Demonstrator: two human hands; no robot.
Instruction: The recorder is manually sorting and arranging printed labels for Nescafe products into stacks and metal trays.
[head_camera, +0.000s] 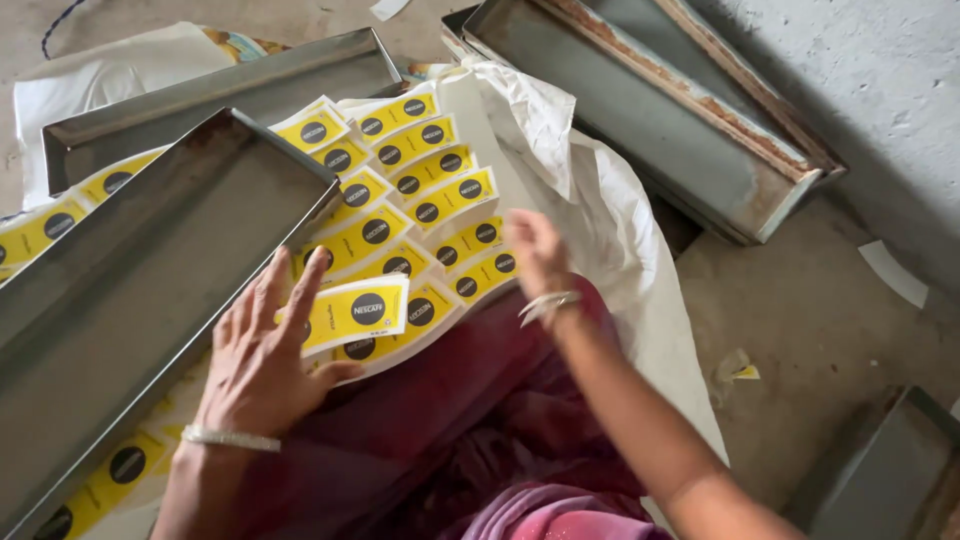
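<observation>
Head view, looking down at the lap. I see the left hand (262, 355) spread flat, fingers splayed, the thumb and fingers pinching one yellow label (357, 311) with a black disc on it; the label sits loose on top of the label rows (420, 195). Left grip: mostly open, holding only that label by its near edge.

The right hand (535, 250) is blurred over the right edge of the rows. I cannot tell whether its grip is closed or has anything in it.

The rows lie overlapped like shingles on a white sheet (610, 230) spread over the floor (830, 320) and the maroon cloth (470, 400) of the lap. A long metal tray (130, 290) lies just left of the rows, partly over more labels (40, 230). Another tray (640, 110) lies further off at upper right.

Handling, my judgement: labels are thin paper, very light, limp, glossy, so likely to slide over each other. An edge pinch at a short side looks safest; pressing flat would drag neighbours along. They crease easily.
</observation>
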